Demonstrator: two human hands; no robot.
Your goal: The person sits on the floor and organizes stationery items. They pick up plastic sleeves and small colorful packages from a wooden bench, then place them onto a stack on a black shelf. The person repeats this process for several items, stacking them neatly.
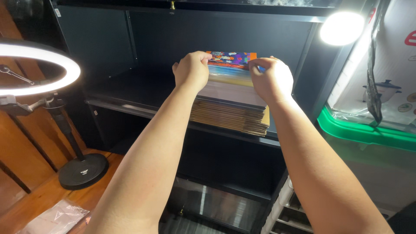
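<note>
A tall stack of thin books and booklets [232, 102] lies flat on a black shelf [130, 106]. Its lower part has brown cardboard-like edges, its middle is pale, and a colourful cover lies on top [229, 58]. My left hand [191, 69] grips the left edge of the stack's upper part, fingers curled over the top. My right hand [271, 78] grips the right edge of the same upper part. Both arms reach forward and up from the bottom of the view.
A lit ring light [39, 69] on a black stand with a round base [83, 171] is at the left, on a wooden floor. A bright round lamp [342, 28] shines at the upper right. A clear bin with a green lid [368, 132] stands at the right.
</note>
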